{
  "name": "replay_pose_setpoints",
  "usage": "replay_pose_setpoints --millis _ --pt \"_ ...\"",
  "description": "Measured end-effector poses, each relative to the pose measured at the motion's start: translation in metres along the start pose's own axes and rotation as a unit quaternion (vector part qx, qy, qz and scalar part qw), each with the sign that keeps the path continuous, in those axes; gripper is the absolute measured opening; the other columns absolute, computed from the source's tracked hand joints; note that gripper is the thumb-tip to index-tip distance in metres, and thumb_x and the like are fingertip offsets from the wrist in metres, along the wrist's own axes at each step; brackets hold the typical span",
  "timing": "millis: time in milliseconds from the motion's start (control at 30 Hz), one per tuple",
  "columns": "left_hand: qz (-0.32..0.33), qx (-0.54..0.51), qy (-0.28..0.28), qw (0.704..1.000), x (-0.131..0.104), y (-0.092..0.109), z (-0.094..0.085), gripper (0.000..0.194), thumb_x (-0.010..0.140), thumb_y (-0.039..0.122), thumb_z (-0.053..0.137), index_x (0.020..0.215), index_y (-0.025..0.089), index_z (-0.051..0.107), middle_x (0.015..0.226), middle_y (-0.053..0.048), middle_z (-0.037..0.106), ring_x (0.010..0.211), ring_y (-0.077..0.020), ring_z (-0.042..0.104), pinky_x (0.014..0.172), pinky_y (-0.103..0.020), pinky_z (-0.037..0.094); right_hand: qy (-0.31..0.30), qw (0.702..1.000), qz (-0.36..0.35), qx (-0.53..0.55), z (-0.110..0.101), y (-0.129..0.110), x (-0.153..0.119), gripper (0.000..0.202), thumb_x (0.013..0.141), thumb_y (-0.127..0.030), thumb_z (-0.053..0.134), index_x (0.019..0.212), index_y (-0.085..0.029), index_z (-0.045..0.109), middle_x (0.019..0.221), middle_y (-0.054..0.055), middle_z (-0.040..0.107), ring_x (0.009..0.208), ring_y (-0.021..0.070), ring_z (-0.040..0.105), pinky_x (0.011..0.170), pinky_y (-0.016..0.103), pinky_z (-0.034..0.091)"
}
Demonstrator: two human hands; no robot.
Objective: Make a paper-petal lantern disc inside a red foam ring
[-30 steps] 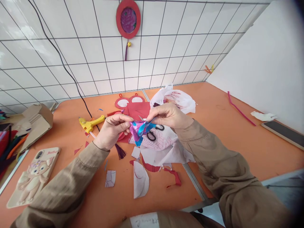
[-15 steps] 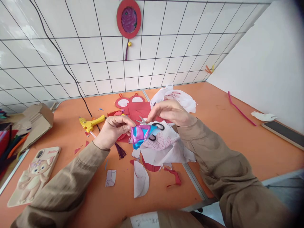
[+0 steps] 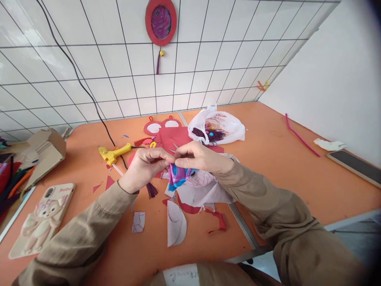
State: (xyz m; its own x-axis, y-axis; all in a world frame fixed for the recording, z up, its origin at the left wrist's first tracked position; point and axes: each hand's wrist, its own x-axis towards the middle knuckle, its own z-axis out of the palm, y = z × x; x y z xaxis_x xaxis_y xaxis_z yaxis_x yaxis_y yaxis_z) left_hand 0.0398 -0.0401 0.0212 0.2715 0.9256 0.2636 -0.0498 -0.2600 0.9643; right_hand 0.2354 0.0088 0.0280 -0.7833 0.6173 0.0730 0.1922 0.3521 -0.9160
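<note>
Between my hands hangs a shiny blue and purple fabric piece [image 3: 177, 174]. My left hand [image 3: 149, 165] pinches its upper edge between thumb and fingers. My right hand [image 3: 201, 158] is closed on the same edge, its fingertips nearly touching those of my left. The points of the scissors [image 3: 175, 148] show just beyond my fingertips; their handles are mostly hidden behind the fabric and my right hand. Beneath lies white cloth with purple line drawing [image 3: 202, 178]. Red sheets [image 3: 171, 137] are spread behind my hands.
A yellow glue gun [image 3: 114, 154] with a black cord lies left, near a phone [image 3: 44, 220] and cardboard box [image 3: 49, 153]. Behind my right hand sits a white plastic bag [image 3: 233, 127] of tassels and beads. A cut white piece [image 3: 176, 224] and red scraps [image 3: 220, 222] lie in front.
My right hand has moved left and down onto the fabric's upper edge, beside my left hand. It now covers more of the scissors, and the bag's contents have come into view.
</note>
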Motion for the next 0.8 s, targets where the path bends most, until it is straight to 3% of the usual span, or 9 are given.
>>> replay_pose_setpoints --millis 233,467,667,800 --pt "-0.022 -0.037 0.029 0.999 -0.002 -0.003 0.003 0.011 0.069 0.028 0.085 0.071 0.019 0.079 0.065 -0.003 0.071 0.054 -0.0111 0.061 0.056 -0.023 0.055 0.032 0.999 -0.021 -0.022 0.001 0.001 0.000 0.035 0.085 -0.041 0.060 0.062 -0.016 0.054 0.056 -0.004 0.044 0.053 0.0086 0.038 0.049 0.024 0.031" --pt "-0.075 -0.083 -0.007 0.994 -0.001 -0.004 -0.004 0.029 0.080 0.034 0.077 0.104 0.016 0.076 0.067 -0.003 0.070 0.058 -0.0137 0.067 0.058 -0.025 0.058 0.096 0.990 -0.062 -0.077 0.004 -0.004 -0.003 0.031 0.086 -0.032 0.059 0.060 -0.016 0.054 0.055 -0.003 0.049 0.054 0.0090 0.041 0.053 0.025 0.036" --pt "-0.101 -0.051 -0.036 0.993 0.001 -0.006 -0.003 0.028 0.069 0.034 0.085 0.086 0.014 0.076 0.070 -0.005 0.072 0.061 -0.0144 0.065 0.059 -0.026 0.055 0.134 0.975 -0.081 -0.158 0.007 -0.004 -0.005 0.033 0.089 -0.030 0.057 0.059 -0.016 0.055 0.056 -0.002 0.053 0.053 0.0088 0.041 0.053 0.025 0.034" --pt "-0.090 0.040 0.002 0.995 0.000 -0.010 0.002 0.025 0.062 0.028 0.089 0.077 0.015 0.074 0.068 -0.004 0.071 0.061 -0.0140 0.062 0.056 -0.024 0.050 0.143 0.969 -0.095 -0.176 0.010 -0.004 -0.004 0.036 0.089 -0.028 0.057 0.056 -0.017 0.049 0.053 -0.003 0.049 0.053 0.0084 0.038 0.053 0.025 0.032"
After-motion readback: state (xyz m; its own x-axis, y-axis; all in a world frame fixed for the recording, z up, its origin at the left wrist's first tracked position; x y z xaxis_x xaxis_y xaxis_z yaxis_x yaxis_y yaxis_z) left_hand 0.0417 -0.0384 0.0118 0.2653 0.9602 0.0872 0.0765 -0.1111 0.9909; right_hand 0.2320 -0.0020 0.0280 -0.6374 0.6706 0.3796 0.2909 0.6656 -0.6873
